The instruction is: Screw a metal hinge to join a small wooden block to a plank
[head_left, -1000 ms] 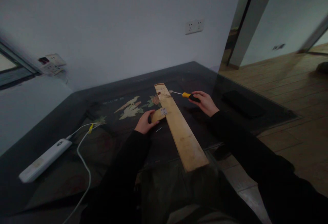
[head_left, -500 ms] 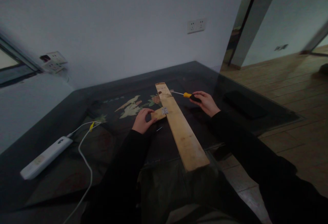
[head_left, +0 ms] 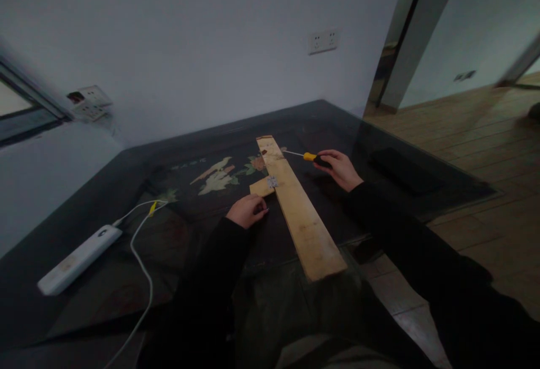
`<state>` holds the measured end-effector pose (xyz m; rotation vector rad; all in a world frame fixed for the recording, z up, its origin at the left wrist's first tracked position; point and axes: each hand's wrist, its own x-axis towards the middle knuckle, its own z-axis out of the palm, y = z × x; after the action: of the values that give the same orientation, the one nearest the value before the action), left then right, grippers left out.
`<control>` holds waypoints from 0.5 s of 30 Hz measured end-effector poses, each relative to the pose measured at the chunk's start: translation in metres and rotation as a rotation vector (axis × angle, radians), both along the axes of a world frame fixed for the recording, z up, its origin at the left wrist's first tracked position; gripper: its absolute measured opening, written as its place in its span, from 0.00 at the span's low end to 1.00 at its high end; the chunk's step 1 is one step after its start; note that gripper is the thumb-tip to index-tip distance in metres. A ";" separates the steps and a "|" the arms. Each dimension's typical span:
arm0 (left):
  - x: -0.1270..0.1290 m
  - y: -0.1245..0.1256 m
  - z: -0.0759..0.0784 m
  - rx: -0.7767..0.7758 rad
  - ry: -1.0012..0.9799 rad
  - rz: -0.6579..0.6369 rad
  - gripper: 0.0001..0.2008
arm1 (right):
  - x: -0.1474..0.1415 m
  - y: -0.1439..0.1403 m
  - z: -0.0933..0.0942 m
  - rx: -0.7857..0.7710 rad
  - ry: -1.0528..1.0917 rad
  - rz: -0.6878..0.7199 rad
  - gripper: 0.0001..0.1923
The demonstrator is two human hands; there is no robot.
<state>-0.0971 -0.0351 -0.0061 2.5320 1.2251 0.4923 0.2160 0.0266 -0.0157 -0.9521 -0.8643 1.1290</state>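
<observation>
My right hand (head_left: 340,167) is closed around the black and yellow handle of a screwdriver (head_left: 310,157). Its thin shaft points left, with the tip near the right edge of a long wooden board (head_left: 301,206). A small metal hinge (head_left: 272,181) bridges the board's left edge and a short wooden piece (head_left: 261,187). Just below that short piece, my left hand (head_left: 248,211) is low over the table, thumb and fingers pinched together. A thin, screw-like metal piece lay at that spot a moment ago; the fingers now mostly hide it.
The dark table (head_left: 219,138) carries a painted bird and flower design. To the left lie a white power strip (head_left: 80,259) and a white cable (head_left: 145,273) with a yellow tag. A dark flat object (head_left: 403,172) rests at the right. The wall has sockets (head_left: 323,41).
My left hand has let go of the short wooden piece and come down toward me, its fingers closing where the small screw lay. The right hand with the screwdriver has hardly moved.
</observation>
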 end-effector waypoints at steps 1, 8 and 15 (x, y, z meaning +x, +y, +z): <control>0.001 -0.001 0.001 -0.006 -0.044 -0.004 0.02 | 0.000 0.000 0.000 0.001 0.003 0.002 0.02; 0.016 0.016 0.019 -0.180 -0.674 0.186 0.14 | 0.000 -0.001 0.000 -0.008 -0.011 0.002 0.03; 0.037 0.035 0.005 -0.217 -0.892 0.275 0.17 | 0.001 0.000 0.000 0.008 -0.014 -0.007 0.04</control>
<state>-0.0598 -0.0003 -0.0015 1.6223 1.1495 1.2849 0.2169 0.0265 -0.0154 -0.9566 -0.8753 1.1133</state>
